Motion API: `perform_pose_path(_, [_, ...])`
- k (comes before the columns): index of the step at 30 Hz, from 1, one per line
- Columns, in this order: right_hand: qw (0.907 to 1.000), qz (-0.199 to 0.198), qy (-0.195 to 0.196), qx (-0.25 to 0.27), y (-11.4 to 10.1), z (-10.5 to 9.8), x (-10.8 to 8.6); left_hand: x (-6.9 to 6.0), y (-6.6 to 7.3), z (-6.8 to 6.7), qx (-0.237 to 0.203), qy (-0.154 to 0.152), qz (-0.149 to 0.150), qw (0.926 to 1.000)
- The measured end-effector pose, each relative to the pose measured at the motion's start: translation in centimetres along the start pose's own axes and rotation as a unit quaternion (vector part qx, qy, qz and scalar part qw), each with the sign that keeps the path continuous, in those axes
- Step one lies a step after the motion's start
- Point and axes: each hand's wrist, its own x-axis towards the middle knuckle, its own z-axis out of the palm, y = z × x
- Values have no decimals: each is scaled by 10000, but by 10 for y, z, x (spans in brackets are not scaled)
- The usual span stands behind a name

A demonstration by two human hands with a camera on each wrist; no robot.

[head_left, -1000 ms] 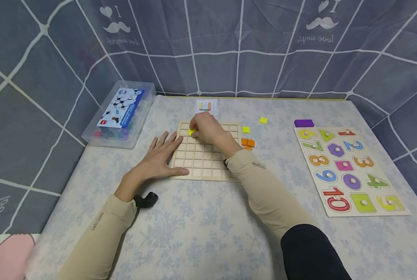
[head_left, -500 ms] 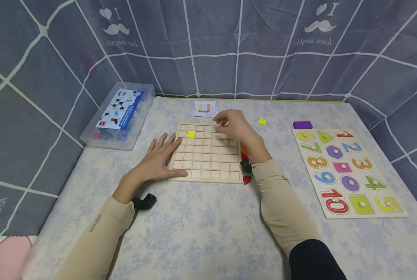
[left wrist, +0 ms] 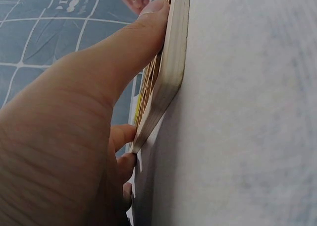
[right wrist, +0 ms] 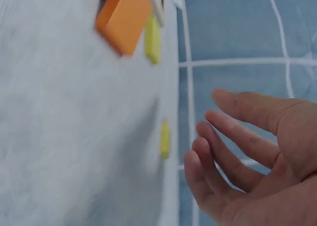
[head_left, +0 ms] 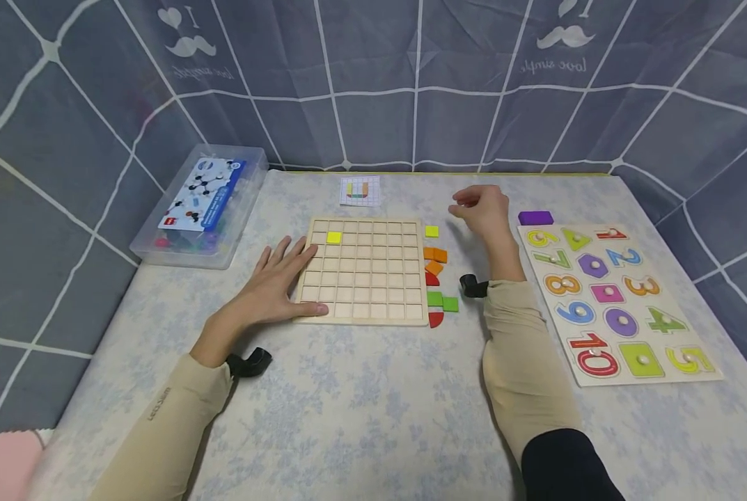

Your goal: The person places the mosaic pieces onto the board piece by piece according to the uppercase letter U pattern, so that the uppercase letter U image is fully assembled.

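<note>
A wooden grid board lies on the table, with one yellow square in a cell near its upper left. The left hand rests spread on the board's left edge; its thumb lies along the board in the left wrist view. The right hand hovers right of the board, fingers loosely bent, holding nothing. In the right wrist view a yellow piece lies on the table beyond that hand. Another yellow square sits beside the board, above orange pieces, green squares and red pieces.
A small pattern card lies behind the board. At the left stands a clear plastic box. On the right are a number puzzle board and a purple block. A tiled-pattern curtain hangs behind and at the sides.
The right hand placed the yellow square, let it go, and moved right, away from the board and past the loose pieces. The left hand stays on the board's edge.
</note>
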Motion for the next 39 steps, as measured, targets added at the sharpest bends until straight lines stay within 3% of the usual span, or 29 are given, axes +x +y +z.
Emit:
perform_pose_path(5, [9979,537,315,203,16,0,0,-1,-1,0,-24,46,29,10000])
perform_pose_path(9, [9967,641,459,176,25,4,0,-1,0,0,-64,76,68,9999])
perform_pose_path(15, [9970,429,643,-40,33,11,1,-1,-1,-1,-168,2,133,9998])
perform_pose_path(23, [9975,-1,646,-287,36,12,2,-7,-2,-9,-427,-331,350,9979])
perform_pose_path(31, [9978,-328,570,-12,14,11,1,-2,6,-1,-697,-154,540,9960])
perform_pose_path(39, [9923,-1187,-259,225,-41,24,-15,1,20,8,-757,78,558,9955])
